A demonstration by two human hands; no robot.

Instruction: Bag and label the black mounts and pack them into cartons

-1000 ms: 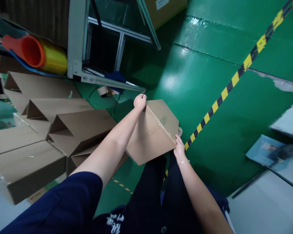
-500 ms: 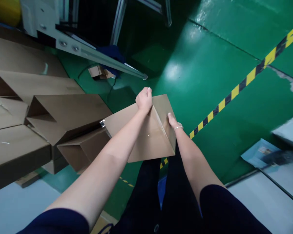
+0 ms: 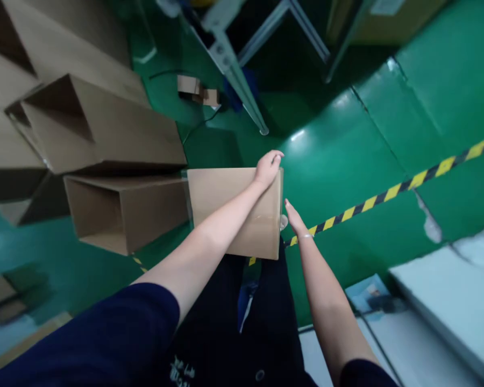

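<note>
A brown cardboard box (image 3: 226,196) sits in front of my knees, one end against the stack of folded boxes. My left hand (image 3: 268,166) lies over its far right top edge, fingers curled on the cardboard. My right hand (image 3: 293,217) rests against the box's right end face with the fingers stretched out flat. A thin bracelet circles the right wrist.
Several open-ended cardboard boxes (image 3: 105,140) are stacked at the left on the green floor (image 3: 347,150). A metal frame leg (image 3: 242,86) stands behind. A yellow-black tape line (image 3: 407,185) crosses the floor. A white table (image 3: 439,301) is at the lower right.
The box has turned from tilted to level and moved left against the stack. My right hand slid from its top face to its right end. The view swung left.
</note>
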